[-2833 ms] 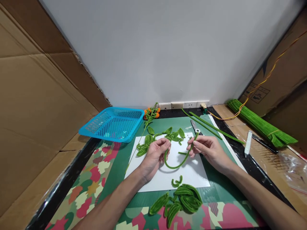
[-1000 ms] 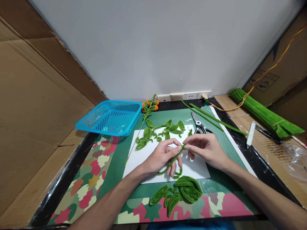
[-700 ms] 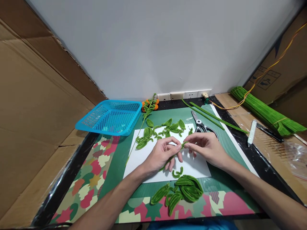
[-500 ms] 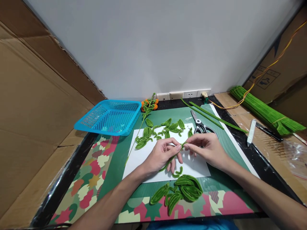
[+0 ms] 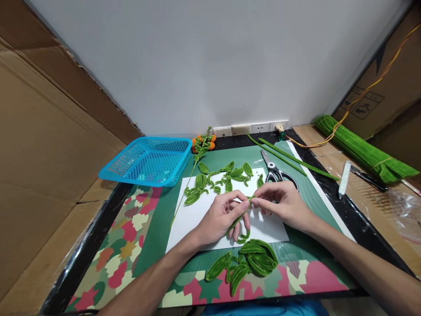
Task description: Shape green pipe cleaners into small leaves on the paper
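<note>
**Both hands pinch one green pipe cleaner over the white sheet**

Our left hand (image 5: pixel 221 216) and right hand (image 5: pixel 283 205) meet fingertip to fingertip above the white sheet (image 5: pixel 194 216). Thumb and forefinger of each pinch the green pipe cleaner (image 5: pixel 237 216); it runs down from the pinch and under the left fingers (image 5: pixel 244 224), its lower end hidden. Bent green leaf pieces (image 5: pixel 226 176) lie just beyond the fingers, a pile of finished leaves (image 5: pixel 250 263) below them. Scissors (image 5: pixel 273 172) sit beyond the right fingers, handles partly covered.

The left hand (image 5: pixel 221 216) hides most of the green pipe cleaner (image 5: pixel 236 217).
</note>
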A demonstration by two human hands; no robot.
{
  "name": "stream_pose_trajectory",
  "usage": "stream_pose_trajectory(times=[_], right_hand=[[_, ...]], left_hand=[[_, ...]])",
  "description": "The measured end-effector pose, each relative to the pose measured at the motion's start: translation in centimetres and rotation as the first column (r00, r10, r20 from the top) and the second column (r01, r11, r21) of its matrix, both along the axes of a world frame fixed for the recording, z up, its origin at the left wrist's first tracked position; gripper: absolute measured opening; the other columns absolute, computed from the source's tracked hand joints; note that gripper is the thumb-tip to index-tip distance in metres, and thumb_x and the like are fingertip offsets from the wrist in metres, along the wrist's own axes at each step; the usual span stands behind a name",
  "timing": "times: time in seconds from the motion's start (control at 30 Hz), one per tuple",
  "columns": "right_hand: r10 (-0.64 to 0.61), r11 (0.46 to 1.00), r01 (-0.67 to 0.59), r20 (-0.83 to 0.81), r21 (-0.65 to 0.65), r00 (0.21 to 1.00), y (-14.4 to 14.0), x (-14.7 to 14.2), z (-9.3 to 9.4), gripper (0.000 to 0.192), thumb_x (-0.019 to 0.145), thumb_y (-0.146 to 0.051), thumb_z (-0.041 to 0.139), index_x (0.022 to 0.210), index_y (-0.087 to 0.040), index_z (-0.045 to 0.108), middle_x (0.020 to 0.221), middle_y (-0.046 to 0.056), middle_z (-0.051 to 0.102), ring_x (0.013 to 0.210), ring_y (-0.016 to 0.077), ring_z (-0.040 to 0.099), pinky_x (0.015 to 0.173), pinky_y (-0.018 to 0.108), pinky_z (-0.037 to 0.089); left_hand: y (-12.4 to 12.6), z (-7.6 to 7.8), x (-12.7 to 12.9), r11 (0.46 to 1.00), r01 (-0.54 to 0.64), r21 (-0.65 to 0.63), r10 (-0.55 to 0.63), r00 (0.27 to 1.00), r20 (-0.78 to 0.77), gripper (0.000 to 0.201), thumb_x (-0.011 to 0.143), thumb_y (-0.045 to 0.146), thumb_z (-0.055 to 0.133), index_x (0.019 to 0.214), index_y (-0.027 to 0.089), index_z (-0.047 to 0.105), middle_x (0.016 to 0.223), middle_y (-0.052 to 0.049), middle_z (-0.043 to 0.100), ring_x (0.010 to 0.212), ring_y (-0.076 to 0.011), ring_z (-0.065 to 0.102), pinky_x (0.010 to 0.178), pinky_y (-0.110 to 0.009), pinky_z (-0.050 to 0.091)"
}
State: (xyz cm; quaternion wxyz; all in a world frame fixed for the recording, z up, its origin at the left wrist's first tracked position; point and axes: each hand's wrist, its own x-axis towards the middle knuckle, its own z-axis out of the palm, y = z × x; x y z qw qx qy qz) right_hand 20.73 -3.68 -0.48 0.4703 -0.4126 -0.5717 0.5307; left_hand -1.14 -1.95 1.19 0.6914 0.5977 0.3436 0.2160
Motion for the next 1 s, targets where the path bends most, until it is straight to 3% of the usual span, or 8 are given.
stream_pose_trajectory(times=[0.33,0.47,0.7,0.9,1.0], right_hand=[[0.046,0.997,-0.052,-0.104,-0.058,0.994,-0.15,-0.21,-0.04,0.025,0.085,-0.04,0.086,0.086,-0.017,0.079,0.068,0.003,0.073,0.049,0.0119,0.062,0.047,0.023,0.05],[0.039,0.995,-0.05,-0.128,-0.086,0.991,-0.07,-0.17,0.01,0.028,0.082,-0.041,0.089,0.08,-0.015,0.077,0.065,0.003,0.073,0.046,0.0113,0.06,0.045,0.022,0.05],[-0.096,0.992,0.08,-0.175,-0.098,0.98,0.32,0.23,0.16,0.029,0.078,-0.039,0.092,0.075,-0.016,0.075,0.058,0.001,0.069,0.041,0.0109,0.057,0.042,0.022,0.047],[-0.156,0.987,0.144,-0.192,-0.074,0.969,0.39,0.23,0.23,0.027,0.077,-0.036,0.092,0.074,-0.016,0.075,0.056,0.0,0.068,0.04,0.0104,0.056,0.042,0.021,0.046],[-0.19,0.981,0.181,-0.188,-0.063,0.964,0.42,0.2,0.19,0.027,0.077,-0.036,0.092,0.074,-0.015,0.074,0.056,0.0,0.067,0.041,0.0102,0.056,0.042,0.021,0.045]], left_hand=[[-0.18,0.22,0.08,1.0,-0.005,0.009,0.004,1.0,0.008,0.03,0.101,0.049,0.063,0.099,0.02,0.059,0.069,-0.004,0.074,0.038,-0.0126,0.06,0.036,-0.019,0.041],[-0.22,0.17,0.0,1.0,-0.024,0.012,0.024,0.999,-0.023,0.032,0.101,0.052,0.063,0.099,0.019,0.062,0.055,0.004,0.06,0.035,-0.0094,0.051,0.036,-0.018,0.038],[-0.23,-0.3,-0.1,0.996,-0.074,0.046,0.078,0.993,-0.09,0.045,0.101,0.056,0.061,0.11,0.014,0.074,0.052,0.008,0.043,0.035,-0.0063,0.039,0.035,-0.018,0.029],[0.14,-0.39,0.03,0.986,-0.084,0.145,0.101,0.988,-0.113,0.046,0.102,0.055,0.06,0.099,0.012,0.077,0.052,0.007,0.036,0.044,-0.0057,0.032,0.042,-0.018,0.025],[0.2,-0.46,0.05,0.992,-0.086,0.089,0.093,0.992,-0.083,0.045,0.103,0.055,0.059,0.092,0.013,0.072,0.055,0.008,0.033,0.046,-0.0053,0.029,0.043,-0.018,0.021]])
